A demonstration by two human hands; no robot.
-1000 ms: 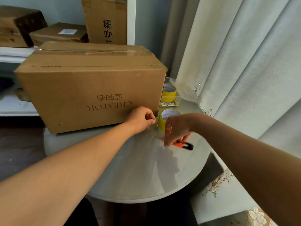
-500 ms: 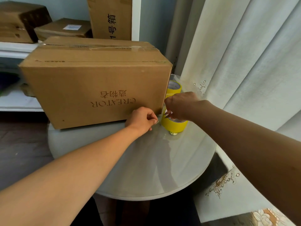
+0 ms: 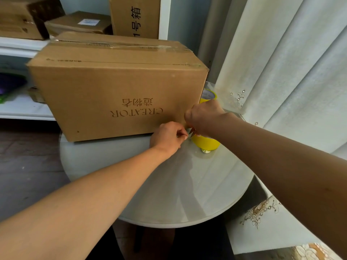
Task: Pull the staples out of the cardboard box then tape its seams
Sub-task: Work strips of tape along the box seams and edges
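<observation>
round pale table [image 3: 159, 194], glossy top. cardboard box [image 3: 116, 94] sits on its far left part, print upside down, left end overhanging the rim. yellow tape roll [image 3: 205, 144] stands on the top just right of the box's near corner, partly hidden by a hand; second yellow roll [image 3: 209, 95] behind it, beside the box. white shelf [image 3: 20, 46] behind carries three more boxes [image 3: 80, 24].

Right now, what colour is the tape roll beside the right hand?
Yellow; the tape roll shows best in the head view, partly behind the right hand.
</observation>
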